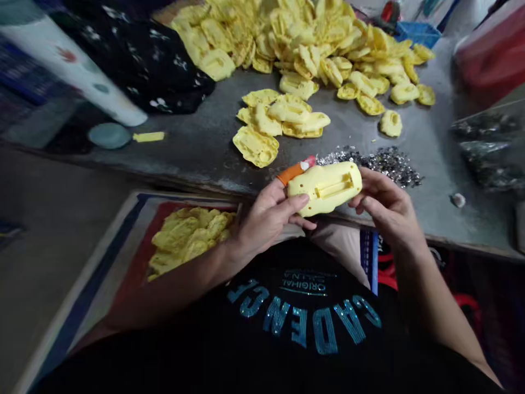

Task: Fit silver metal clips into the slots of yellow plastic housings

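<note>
The bench (pixel 205 142) runs across the view, its far edge and right end cut off. Below its near edge, the shirt (pixel 283 353) bears CADENCE in glittering blue, upside down to the wearer, with a smaller ORIGINAL beyond it and another line too faint to make out. A heap of yellow shells (pixel 295 38) covers the far edge, cut off at the top and partly hiding a blue basket (pixel 418 34). Dark floral cloth (pixel 135 54) crowds the far left; a blurred red bag (pixel 492 60) fills the far right corner. Under the near edge at left, a striped container (pixel 98 251) holds more shells, partly behind the left forearm. The left hand (pixel 266 213) grips one shell (pixel 324 176) above the near edge, thumb on its face, one finger in an orange sleeve (pixel 289 173). The right hand (pixel 389 208) curls at its right end; whether it pinches anything, I cannot tell. Metal bits (pixel 385 164) lie just beyond.
</note>
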Motion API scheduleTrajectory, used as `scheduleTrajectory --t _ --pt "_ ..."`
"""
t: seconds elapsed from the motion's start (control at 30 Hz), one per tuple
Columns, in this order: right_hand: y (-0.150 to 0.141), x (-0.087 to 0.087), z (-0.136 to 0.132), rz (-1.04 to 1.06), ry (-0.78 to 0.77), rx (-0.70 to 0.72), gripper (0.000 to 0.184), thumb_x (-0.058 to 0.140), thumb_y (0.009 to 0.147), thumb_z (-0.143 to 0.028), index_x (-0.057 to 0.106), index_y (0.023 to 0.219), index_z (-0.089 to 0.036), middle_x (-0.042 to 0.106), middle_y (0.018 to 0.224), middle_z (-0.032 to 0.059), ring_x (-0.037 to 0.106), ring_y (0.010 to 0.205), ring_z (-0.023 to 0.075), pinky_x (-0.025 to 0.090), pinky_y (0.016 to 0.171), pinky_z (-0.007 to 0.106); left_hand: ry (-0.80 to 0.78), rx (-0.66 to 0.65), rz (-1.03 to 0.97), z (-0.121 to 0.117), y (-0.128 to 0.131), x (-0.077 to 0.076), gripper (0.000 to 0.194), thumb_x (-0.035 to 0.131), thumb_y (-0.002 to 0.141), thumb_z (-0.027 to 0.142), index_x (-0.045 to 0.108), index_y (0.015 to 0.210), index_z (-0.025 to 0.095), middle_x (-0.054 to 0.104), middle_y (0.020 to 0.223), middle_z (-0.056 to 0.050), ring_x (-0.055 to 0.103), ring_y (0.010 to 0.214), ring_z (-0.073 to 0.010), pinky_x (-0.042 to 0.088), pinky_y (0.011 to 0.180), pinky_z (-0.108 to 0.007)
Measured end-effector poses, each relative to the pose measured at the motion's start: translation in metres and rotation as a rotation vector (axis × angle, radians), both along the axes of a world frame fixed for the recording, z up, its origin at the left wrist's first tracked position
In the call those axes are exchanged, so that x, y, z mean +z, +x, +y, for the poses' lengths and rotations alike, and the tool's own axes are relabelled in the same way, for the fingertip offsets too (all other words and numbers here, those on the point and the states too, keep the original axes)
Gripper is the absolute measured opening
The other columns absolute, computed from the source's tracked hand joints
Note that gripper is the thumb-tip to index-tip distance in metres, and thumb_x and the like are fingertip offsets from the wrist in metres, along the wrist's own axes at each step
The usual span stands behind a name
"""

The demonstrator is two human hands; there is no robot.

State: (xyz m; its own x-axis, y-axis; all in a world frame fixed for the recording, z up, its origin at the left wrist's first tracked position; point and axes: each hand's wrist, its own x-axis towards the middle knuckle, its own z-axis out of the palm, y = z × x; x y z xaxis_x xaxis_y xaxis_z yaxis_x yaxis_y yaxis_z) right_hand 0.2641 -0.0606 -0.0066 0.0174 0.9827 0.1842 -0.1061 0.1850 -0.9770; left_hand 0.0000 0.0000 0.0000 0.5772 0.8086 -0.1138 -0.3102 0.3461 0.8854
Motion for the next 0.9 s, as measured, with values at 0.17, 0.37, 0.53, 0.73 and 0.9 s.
scheduleTrajectory --t 0.17,0.37,0.53,0.73,0.9 --pt "-0.012 -0.01 -0.011 0.146 -0.09 -0.039 0.037 0.097 0.092 -0.044 0.087 0.127 -0.035 0.084 0.097 -0.0021 0.071 0.074 0.0127 0.061 0.066 0.024 -0.033 -0.071 0.03 -0.016 -0.004 0.002 0.077 0.089 0.098 0.043 0.061 0.169 0.03 0.072 0.164 -0.014 0.084 0.124 -0.0355 0.075 0.072 -0.031" --pt "-0.032 -0.016 -0.046 0.105 -0.219 0.144 0.044 0.092 0.097 -0.051 0.081 0.134 -0.028 0.085 0.108 0.0015 0.078 0.091 0.017 0.065 0.079 0.029 -0.383 -0.58 -0.154 -0.006 -0.03 -0.037 0.062 0.062 0.114 0.067 0.072 0.16 0.027 0.081 0.15 -0.017 0.083 0.131 -0.0393 0.074 0.1 -0.047" --pt "-0.026 -0.014 -0.06 -0.139 -0.138 0.163 0.047 0.085 0.103 -0.05 0.076 0.144 -0.028 0.083 0.115 0.0026 0.076 0.091 0.0167 0.062 0.082 0.031 -0.506 -0.762 -0.222 -0.002 -0.023 -0.055 0.057 0.072 0.109 0.063 0.075 0.154 0.028 0.084 0.142 -0.016 0.087 0.122 -0.0395 0.077 0.088 -0.044" --pt "0.063 -0.035 -0.035 -0.878 -0.02 -0.492 0.013 0.074 0.106 -0.031 0.084 0.114 -0.03 0.08 0.107 0.0038 0.073 0.098 0.023 0.057 0.093 0.044 -0.526 -0.557 -0.118 0.005 -0.014 -0.043 0.074 0.059 0.113 0.07 0.066 0.166 0.019 0.085 0.134 -0.025 0.087 0.106 -0.0292 0.073 0.07 -0.03" --pt "0.098 -0.054 -0.001 -1.173 -0.09 -0.596 0.007 0.079 0.098 -0.032 0.082 0.104 -0.03 0.079 0.103 0.006 0.068 0.105 0.0301 0.046 0.099 0.051 -0.549 -0.427 -0.093 0.016 -0.012 -0.043 0.067 0.058 0.113 0.062 0.067 0.164 0.019 0.085 0.138 -0.022 0.086 0.106 -0.0323 0.074 0.068 -0.035"
